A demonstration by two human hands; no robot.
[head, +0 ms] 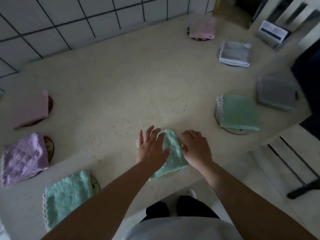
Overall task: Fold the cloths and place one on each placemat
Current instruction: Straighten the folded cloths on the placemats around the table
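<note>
Fingers (pixel 150 134) of the left hand (pixel 151 147) spread and fairly straight, thumb lying on the folded green cloth (pixel 170 154) at lower centre of the frame. Fingers (pixel 187 137) of the right hand (pixel 196 147) bent down onto the cloth's right edge; pressing or pinching, hard to tell through the blur. Beneath the cloth's near corner, a pale sliver of placemat (pixel 170 174). All on a cream table (pixel 107 80).

Around it, other folded cloths, each lying partly over a round mat:
- mint cloth (pixel 68 194), lower left
- lilac cloth (pixel 24 159), left edge
- pink cloth (pixel 30 110), above the lilac one
- second pink cloth (pixel 203 27), top right
- pale grey cloth (pixel 234 53), just below and right of it
- darker grey cloth (pixel 277 92), right edge
- green cloth with scalloped trim (pixel 239 112), right of centre

Tiled wall (pixel 69 14) across the upper left.
</note>
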